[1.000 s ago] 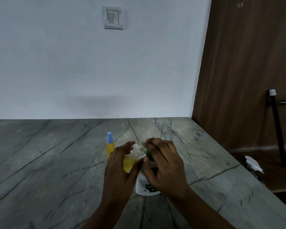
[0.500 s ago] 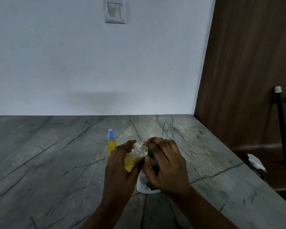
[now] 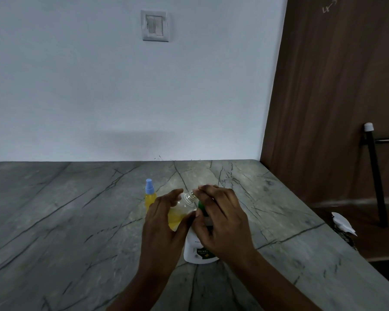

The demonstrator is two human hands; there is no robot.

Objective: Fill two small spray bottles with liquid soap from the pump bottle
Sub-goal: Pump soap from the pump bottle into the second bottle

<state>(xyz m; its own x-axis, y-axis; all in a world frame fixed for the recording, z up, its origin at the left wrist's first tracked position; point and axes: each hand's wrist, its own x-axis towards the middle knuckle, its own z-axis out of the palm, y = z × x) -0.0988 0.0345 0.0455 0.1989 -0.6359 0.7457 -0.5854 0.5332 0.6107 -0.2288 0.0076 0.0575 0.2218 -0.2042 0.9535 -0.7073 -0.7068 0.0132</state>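
Observation:
My left hand (image 3: 161, 223) grips a small clear spray bottle (image 3: 182, 208) without its cap, tilted to the right, with yellow soap in its lower half. Its threaded neck points at the green pump head (image 3: 200, 206) of the white pump bottle (image 3: 194, 249), which stands on the marble counter (image 3: 76, 221). My right hand (image 3: 220, 218) lies over the pump head, fingers curled down round it. Behind my left hand stands a second spray bottle (image 3: 150, 196), full of yellow soap, with a blue cap on.
A white wall with a light switch (image 3: 155, 25) rises behind the counter. A brown wooden panel (image 3: 323, 97) closes the right side. Past the counter's right edge are a black metal leg (image 3: 376, 176) and a white crumpled scrap (image 3: 343, 223).
Both hands hold the same grip on the bottles. Only the view shifts slightly.

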